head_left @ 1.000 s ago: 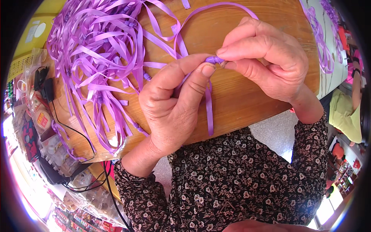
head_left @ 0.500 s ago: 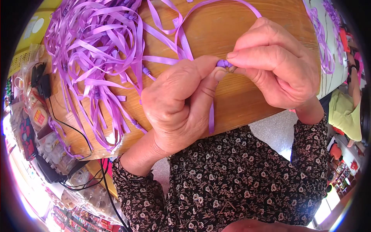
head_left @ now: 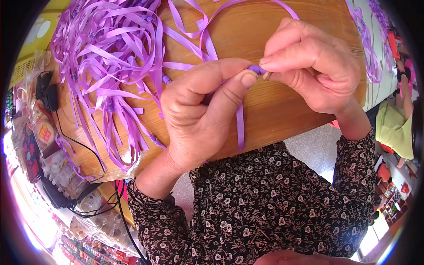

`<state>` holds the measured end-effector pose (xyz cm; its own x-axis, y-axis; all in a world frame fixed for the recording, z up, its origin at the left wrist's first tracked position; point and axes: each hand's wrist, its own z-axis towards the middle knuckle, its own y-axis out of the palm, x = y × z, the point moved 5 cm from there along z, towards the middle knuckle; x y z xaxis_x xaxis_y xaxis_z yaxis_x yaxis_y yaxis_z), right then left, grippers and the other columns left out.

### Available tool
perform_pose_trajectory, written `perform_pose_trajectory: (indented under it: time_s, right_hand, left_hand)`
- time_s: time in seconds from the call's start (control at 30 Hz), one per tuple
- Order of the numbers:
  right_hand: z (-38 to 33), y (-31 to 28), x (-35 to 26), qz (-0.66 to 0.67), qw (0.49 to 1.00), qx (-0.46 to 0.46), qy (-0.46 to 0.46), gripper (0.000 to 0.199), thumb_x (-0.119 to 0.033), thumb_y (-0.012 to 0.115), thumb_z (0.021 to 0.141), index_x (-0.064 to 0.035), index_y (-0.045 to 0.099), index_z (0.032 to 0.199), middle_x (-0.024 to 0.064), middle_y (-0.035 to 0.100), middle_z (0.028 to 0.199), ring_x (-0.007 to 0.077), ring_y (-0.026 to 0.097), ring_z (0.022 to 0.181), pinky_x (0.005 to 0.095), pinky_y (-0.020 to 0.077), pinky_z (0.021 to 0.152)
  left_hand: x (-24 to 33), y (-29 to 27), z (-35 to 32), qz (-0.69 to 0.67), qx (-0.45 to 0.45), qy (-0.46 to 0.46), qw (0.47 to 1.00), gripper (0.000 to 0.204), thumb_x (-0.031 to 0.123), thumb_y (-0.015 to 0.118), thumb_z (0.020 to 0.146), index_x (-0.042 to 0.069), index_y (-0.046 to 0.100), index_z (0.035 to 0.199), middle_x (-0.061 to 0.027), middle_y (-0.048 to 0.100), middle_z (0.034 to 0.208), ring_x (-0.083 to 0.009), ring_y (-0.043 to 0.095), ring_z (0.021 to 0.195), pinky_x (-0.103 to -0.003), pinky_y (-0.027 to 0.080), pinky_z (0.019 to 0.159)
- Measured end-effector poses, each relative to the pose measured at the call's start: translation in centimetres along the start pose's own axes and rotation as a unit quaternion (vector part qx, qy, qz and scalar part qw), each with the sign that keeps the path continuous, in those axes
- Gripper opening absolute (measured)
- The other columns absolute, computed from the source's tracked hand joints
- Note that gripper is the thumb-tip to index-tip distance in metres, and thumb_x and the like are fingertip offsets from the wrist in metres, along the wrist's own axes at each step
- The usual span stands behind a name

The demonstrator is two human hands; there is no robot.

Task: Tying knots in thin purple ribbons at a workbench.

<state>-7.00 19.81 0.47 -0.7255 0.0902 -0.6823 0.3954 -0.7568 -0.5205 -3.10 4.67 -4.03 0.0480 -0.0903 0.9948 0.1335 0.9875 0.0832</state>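
Between the fingertips of both hands is a small dark-purple bead-like piece (head_left: 256, 69) on a lilac ribbon. My left hand (head_left: 205, 106) pinches its left end between thumb and forefinger. From the other side my right hand (head_left: 316, 66) pinches the right end, fingers curled. A loop of the lilac ribbon (head_left: 238, 3) arches over the table to the right hand, and one tail (head_left: 240, 126) hangs below the left fingertips. What lies inside the left palm is hidden. To the left spreads a big heap of similar lilac ribbons (head_left: 119, 57) with dark-purple pieces on them.
The wooden table (head_left: 282, 117) ends just before my lap. At its left edge are a black adapter (head_left: 51, 97) with a cable, and plastic bags. More purple ribbons (head_left: 369, 53) lie on a pale surface at the right, near another person's arm (head_left: 405, 92).
Both hands have shifted slightly, the left wrist turning a little and the purple piece rising slightly. The pinch holds stay, and the ribbon heap has not moved.
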Motion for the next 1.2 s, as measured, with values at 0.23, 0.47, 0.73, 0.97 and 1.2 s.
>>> perform_pose_trajectory:
  time_s: [0.23, 0.47, 0.73, 0.97, 1.2]
  right_hand:
    - [0.4, 0.0, -0.3, -0.028, 0.999, -0.010, -0.031, 0.017, 0.001, 0.067, 0.076, 0.0042, 0.061, 0.092, 0.0143, 0.060, 0.083, 0.0191, 0.056, 0.067, 0.0271, 0.0430, 0.057]
    - [0.5, 0.1, -0.8, -0.071, 0.997, -0.011, -0.038, 0.018, 0.000, 0.068, 0.076, 0.0033, 0.060, 0.091, 0.0137, 0.060, 0.084, 0.0200, 0.056, 0.070, 0.0268, 0.0441, 0.058]
    - [0.1, 0.6, -0.7, -0.064, 0.996, -0.001, -0.063, 0.020, -0.001, 0.066, 0.079, 0.0005, 0.056, 0.096, 0.0104, 0.058, 0.083, 0.0177, 0.050, 0.067, 0.0289, 0.0391, 0.058]
    - [-1.0, 1.2, -0.4, -0.044, 0.997, 0.039, -0.050, 0.017, -0.001, 0.062, 0.083, 0.0005, 0.054, 0.098, 0.0097, 0.055, 0.081, 0.0165, 0.047, 0.067, 0.0291, 0.0374, 0.061]
    - [-1.1, 1.5, 0.9, 0.206, 0.964, 0.065, 0.156, 0.009, 0.003, 0.058, 0.085, 0.0016, 0.054, 0.093, 0.0086, 0.055, 0.084, 0.0145, 0.048, 0.073, 0.0255, 0.0386, 0.066]
  left_hand:
    - [-0.8, 0.7, -0.3, -0.138, 0.016, -0.133, 0.981, 0.012, 0.008, 0.057, 0.090, 0.002, 0.065, 0.097, 0.0077, 0.047, 0.059, -0.0004, 0.032, 0.048, -0.018, 0.023, 0.043]
    - [-1.1, 1.1, -0.4, -0.190, 0.018, -0.131, 0.973, 0.014, 0.010, 0.054, 0.091, 0.003, 0.064, 0.100, 0.0087, 0.039, 0.053, -0.0012, 0.026, 0.044, -0.020, 0.018, 0.041]
    - [-1.3, 1.5, -0.8, -0.219, 0.021, -0.113, 0.969, 0.014, 0.011, 0.054, 0.092, 0.004, 0.063, 0.099, 0.0084, 0.040, 0.054, -0.0014, 0.027, 0.045, -0.020, 0.019, 0.042]
    - [-0.7, 0.8, -0.9, -0.153, 0.038, -0.032, 0.987, 0.008, 0.002, 0.062, 0.086, -0.002, 0.065, 0.092, -0.0011, 0.064, 0.081, -0.0034, 0.052, 0.070, -0.017, 0.042, 0.062]
    - [0.9, 0.3, -0.4, 0.066, 0.013, 0.025, 0.997, 0.015, 0.011, 0.054, 0.093, 0.003, 0.063, 0.102, 0.0073, 0.053, 0.072, -0.0006, 0.040, 0.061, -0.017, 0.033, 0.054]
